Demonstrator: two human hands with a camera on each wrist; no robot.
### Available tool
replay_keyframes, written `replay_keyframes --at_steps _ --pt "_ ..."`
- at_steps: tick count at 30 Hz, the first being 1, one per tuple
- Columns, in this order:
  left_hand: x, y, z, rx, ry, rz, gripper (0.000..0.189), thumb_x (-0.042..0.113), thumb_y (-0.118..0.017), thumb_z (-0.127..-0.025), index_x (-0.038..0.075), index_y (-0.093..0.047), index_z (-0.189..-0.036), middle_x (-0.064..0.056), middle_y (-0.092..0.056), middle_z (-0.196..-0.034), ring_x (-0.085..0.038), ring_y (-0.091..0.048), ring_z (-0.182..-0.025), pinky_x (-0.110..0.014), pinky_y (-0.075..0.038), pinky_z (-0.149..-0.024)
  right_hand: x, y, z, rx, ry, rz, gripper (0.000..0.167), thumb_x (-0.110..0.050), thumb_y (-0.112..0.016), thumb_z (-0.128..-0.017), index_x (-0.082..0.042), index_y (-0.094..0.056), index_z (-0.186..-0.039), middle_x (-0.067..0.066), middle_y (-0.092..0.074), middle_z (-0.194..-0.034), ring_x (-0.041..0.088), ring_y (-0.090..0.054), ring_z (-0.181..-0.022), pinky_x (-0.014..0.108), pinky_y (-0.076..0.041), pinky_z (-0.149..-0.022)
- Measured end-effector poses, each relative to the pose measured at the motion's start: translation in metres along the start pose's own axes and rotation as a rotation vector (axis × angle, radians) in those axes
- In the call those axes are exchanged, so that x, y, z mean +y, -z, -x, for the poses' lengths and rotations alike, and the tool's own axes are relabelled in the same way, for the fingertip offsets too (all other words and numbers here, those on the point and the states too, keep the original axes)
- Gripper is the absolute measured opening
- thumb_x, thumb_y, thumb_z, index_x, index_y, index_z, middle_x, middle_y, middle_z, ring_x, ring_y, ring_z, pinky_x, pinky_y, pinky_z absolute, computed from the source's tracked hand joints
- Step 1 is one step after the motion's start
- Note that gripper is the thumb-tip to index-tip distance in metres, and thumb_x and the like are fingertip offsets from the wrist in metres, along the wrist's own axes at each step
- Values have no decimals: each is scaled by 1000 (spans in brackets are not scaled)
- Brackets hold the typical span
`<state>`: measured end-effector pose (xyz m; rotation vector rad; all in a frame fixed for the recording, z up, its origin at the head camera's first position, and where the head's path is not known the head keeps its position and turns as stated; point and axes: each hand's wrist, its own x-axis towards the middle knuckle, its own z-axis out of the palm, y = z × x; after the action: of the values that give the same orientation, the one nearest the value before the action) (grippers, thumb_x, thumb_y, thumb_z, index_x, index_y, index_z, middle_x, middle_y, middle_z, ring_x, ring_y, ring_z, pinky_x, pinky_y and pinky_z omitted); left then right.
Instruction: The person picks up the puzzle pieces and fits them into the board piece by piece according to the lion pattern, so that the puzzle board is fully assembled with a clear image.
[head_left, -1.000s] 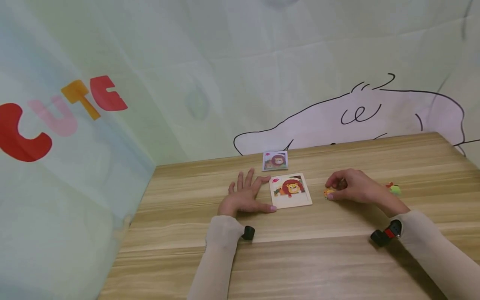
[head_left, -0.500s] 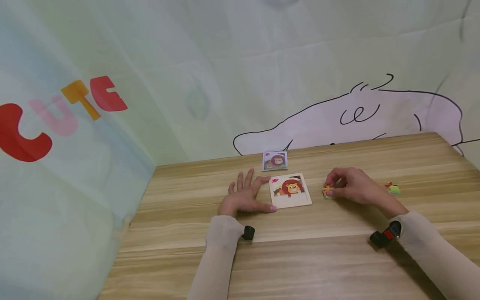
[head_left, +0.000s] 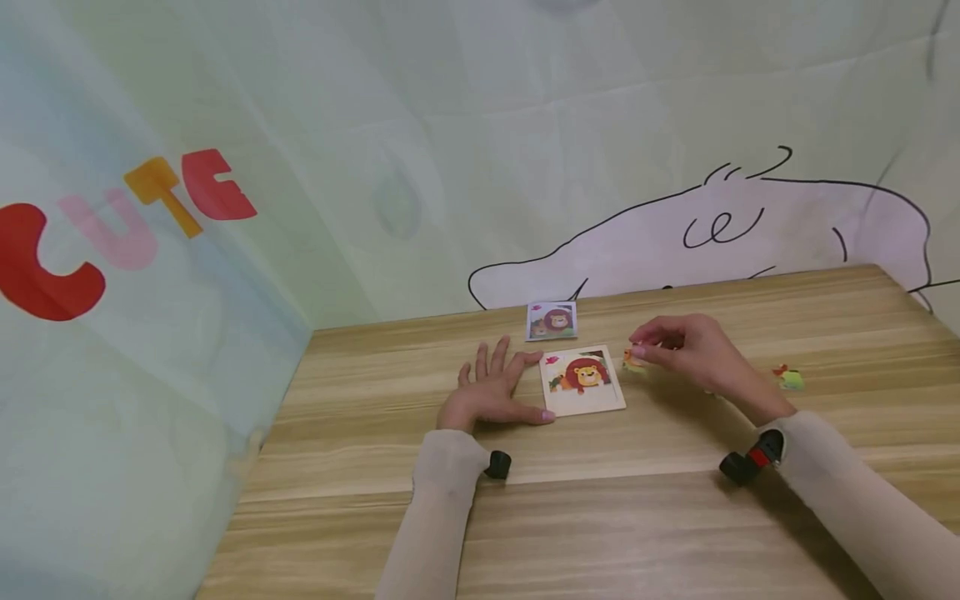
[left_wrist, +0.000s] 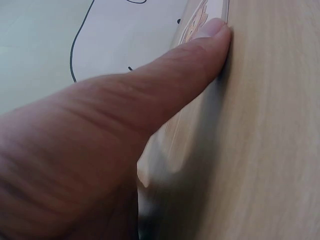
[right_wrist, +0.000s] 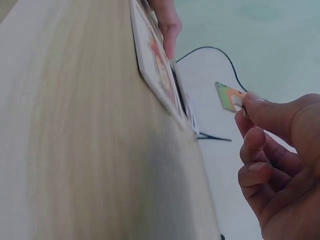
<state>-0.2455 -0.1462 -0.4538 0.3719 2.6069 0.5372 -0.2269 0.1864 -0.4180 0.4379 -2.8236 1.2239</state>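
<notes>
A square wooden puzzle board (head_left: pixel 582 403) with a lion picture lies flat on the table; its lower strip shows bare wood. My left hand (head_left: pixel 495 396) rests on the table with fingers spread, thumb and index finger touching the board's left corners. In the left wrist view the thumb (left_wrist: pixel 200 55) lies straight against the board's edge. Just right of the board, my right hand (head_left: pixel 693 354) pinches a small orange and green puzzle piece (head_left: pixel 632 361) between thumb and fingertips. The right wrist view shows this puzzle piece (right_wrist: pixel 228 96) held clear of the table.
Behind the board lies a small picture card (head_left: pixel 551 322) with the same lion scene. A green and red puzzle piece (head_left: pixel 789 378) lies to the right, beyond the right hand. The wooden table (head_left: pixel 600 517) meets a printed curtain (head_left: pixel 390 150) at its back edge.
My right hand has lifted the puzzle piece off the table and moved it left, toward the board. The left hand stays in place.
</notes>
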Motion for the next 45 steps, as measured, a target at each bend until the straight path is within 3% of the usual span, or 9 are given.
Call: replay_keyframes --at_steps 4,16,23,31,38,45 --pt "-1 -1 -1 -3 7 1 107 73 -78 -83 51 -19 -168 2 26 -181 -35 30 -166 -70 10 -133 -7 -6 -6 13 40 -23 22 -26 -80 -99 -10 -81 -115 9 -79 -99 20 -63 -83 21 -51 -69" --pt "4 3 4 -4 10 4 105 72 -78 -83 52 -20 -168 1 25 -181 -35 30 -166 -70 11 -133 -25 -25 -21 -9 60 -91 18 -24 -81 -99 -12 -81 -111 8 -78 -96 20 -60 -78 23 -48 -63" --pt "5 4 4 1 6 10 105 73 -79 -82 53 -20 -167 1 23 -182 -36 29 -166 -69 11 -133 -32 -40 -28 -31 89 -118 14 -21 -81 -98 -12 -81 -109 7 -80 -94 19 -64 -79 23 -51 -67" --pt "5 3 2 -19 26 12 106 72 -79 -83 53 -19 -168 4 27 -180 -34 33 -165 -67 14 -133 -41 -56 -30 -117 59 -175 10 -18 -80 -98 -12 -82 -107 8 -78 -87 19 -62 -65 25 -48 -56" --pt "6 4 3 -13 29 12 105 72 -79 -83 53 -19 -168 3 26 -181 -33 32 -166 -68 13 -133 -44 -68 -33 -178 94 -145 8 -17 -81 -96 -15 -82 -104 0 -78 -85 16 -64 -75 26 -51 -63" --pt "5 3 1 -18 22 16 106 70 -80 -84 51 -19 -168 2 25 -181 -35 32 -165 -68 13 -133 -42 -76 -33 -243 98 -132 5 -18 -82 -96 -16 -82 -101 -1 -77 -83 16 -64 -75 25 -51 -64"
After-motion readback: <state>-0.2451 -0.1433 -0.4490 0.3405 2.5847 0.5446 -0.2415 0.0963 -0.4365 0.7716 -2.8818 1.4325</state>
